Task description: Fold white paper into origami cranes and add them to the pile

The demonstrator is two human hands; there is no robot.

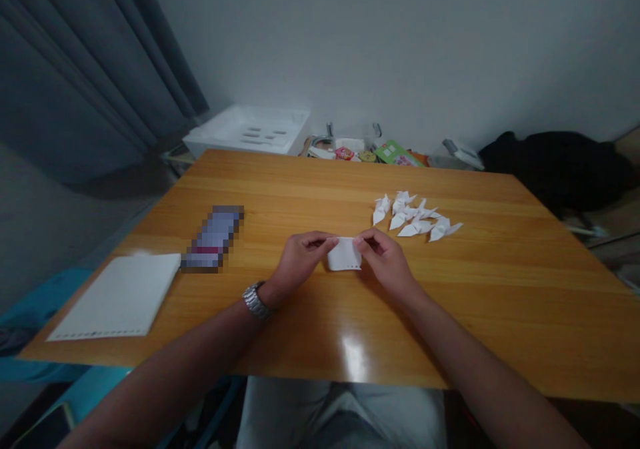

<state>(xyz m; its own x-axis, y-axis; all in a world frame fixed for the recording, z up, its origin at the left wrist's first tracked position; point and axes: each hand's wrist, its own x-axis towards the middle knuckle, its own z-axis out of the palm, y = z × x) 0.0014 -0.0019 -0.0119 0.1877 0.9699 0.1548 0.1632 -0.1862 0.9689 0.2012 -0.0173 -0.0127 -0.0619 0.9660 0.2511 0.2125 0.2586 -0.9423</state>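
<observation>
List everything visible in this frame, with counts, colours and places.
paper piece: one, white, between both hands, table centre
paper figures: about six, white, right of the hands
pad: one, white, table's left edge
pixelated item: one, purple-grey, beside pad
table: one, orange wood
tray: one, white, behind table
curtain: one, grey, far left
black cloth: one, far right
watch: one, silver, left wrist
left hand: pinches paper piece
right hand: pinches paper piece

folded paper cranes (415,217), white notepad (117,295), wooden table (320,189), grey curtain (75,69)
</observation>
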